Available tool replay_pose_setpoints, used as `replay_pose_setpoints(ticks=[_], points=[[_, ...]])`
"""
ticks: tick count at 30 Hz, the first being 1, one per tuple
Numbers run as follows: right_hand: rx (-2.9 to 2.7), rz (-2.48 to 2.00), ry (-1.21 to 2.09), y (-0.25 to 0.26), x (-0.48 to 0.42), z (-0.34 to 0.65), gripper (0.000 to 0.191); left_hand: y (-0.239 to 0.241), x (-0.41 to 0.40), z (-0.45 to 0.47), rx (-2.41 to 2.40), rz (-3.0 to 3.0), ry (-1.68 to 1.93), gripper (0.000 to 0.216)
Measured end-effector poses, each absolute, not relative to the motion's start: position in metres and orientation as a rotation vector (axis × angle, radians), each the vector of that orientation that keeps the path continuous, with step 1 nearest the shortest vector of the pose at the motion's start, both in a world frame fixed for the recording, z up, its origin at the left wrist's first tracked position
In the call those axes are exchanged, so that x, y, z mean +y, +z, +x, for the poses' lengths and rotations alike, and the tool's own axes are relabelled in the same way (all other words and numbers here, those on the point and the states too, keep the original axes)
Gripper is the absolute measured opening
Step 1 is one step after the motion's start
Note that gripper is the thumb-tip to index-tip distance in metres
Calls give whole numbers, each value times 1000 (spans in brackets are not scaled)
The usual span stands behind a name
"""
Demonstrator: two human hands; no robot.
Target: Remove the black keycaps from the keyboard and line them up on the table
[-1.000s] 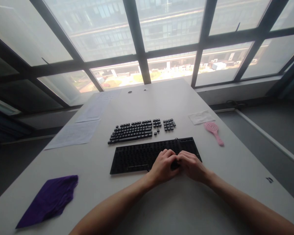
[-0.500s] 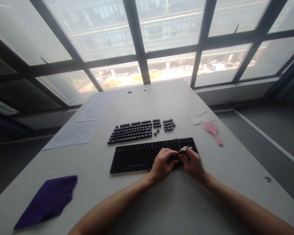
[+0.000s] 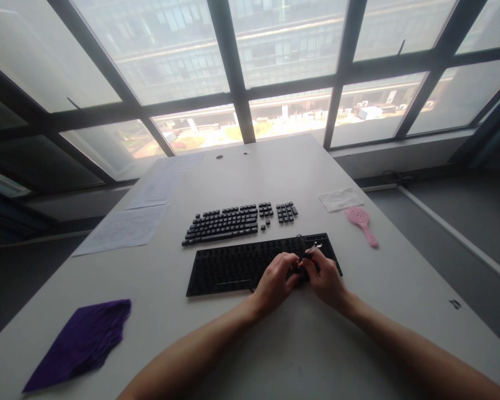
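A black keyboard base (image 3: 229, 266) without keycaps lies before me, and its right part is partly covered by my hands. My right hand (image 3: 327, 278) is closed around a small dark tool with thin metal prongs, which looks like a keycap puller (image 3: 316, 245); the prongs stick up past the fingers. My left hand (image 3: 277, 278) meets it over the keyboard with its fingers pinched together. Whatever lies between the left fingertips is too small and dark to name. Beyond the base, black keycaps (image 3: 223, 223) stand in keyboard order on the white table (image 3: 250, 186).
A pink hairbrush (image 3: 360, 219) and a white wipe or packet (image 3: 339, 200) lie to the right. On the left are paper sheets (image 3: 123, 230) and a purple cloth or bag (image 3: 83, 341). A small black piece (image 3: 454, 304) rests near the right edge. Windows stand behind the table.
My hands have shifted slightly and drawn closer at the fingertips. The tool in my right hand has turned, so its metal prongs now point more upward. Other things lie as before.
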State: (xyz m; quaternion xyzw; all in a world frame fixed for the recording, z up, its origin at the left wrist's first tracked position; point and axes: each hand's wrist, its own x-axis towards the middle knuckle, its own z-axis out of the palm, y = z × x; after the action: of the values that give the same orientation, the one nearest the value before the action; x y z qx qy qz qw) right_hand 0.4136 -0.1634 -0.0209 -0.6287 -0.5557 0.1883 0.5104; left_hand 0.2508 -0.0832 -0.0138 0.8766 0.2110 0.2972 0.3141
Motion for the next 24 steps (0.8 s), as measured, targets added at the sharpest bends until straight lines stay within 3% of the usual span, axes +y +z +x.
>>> replay_pose_setpoints(ticks=[6, 11, 17, 24], points=[[-1266, -1531, 453, -14, -162, 413, 7, -8, -85, 249, 472, 2545, 815, 24], [-1126, -1477, 585, -14, -160, 413, 13, 3, -80, 250, 469, 2362, 889, 8], [-1125, -1467, 603, -19, -160, 414, 15, 22, -13, 247, 897, 2313, 860, 11], [-1131, -1444, 609, -20, -160, 415, 15, 16, 41, 256, 1063, 2717, 653, 8]])
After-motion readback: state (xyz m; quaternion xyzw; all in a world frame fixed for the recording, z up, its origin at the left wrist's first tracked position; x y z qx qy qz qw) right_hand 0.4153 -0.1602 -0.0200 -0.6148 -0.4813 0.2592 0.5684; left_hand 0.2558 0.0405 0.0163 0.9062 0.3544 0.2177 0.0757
